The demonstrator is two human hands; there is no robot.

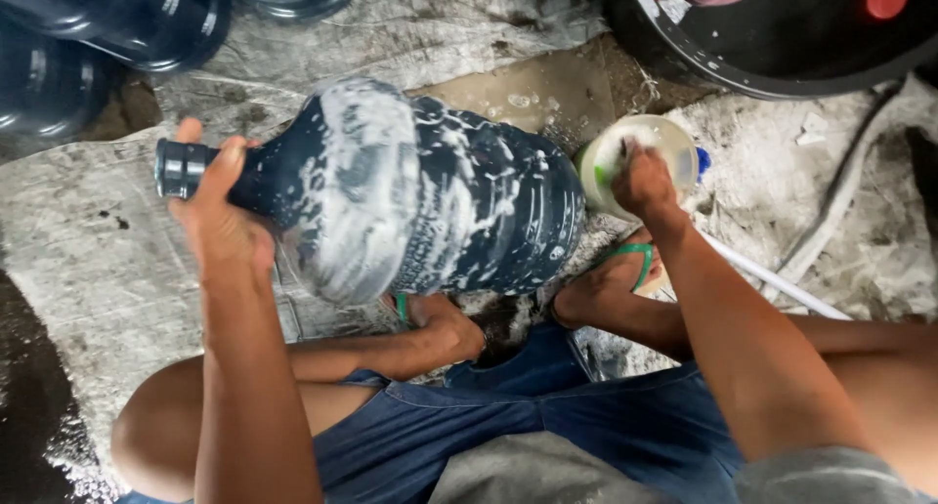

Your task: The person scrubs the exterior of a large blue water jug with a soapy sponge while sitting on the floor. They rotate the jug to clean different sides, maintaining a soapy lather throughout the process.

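Soap foam is covering the big dark blue water jug, which is lying on its side in the middle of the head view, above the person's knees and green sandals. The left hand is gripping the jug at its neck, with the fingers closed around it just behind the cap end. The right hand is reaching into a small pale tub at about three o'clock from the jug; its fingers are bent around something greenish, but I cannot tell exactly what it is.

The jug's long axis is running almost from left to right. Its mouth is pointing toward nine o'clock, and its bottom is facing toward three o'clock, near the tub.

Wet grey ground is lying under everything. More dark jugs are standing at eleven o'clock, and a black barrel is at one o'clock.

In my judgement, washing well is asking for a firm hold on the slippery neck, with the jug kept low over the ground.
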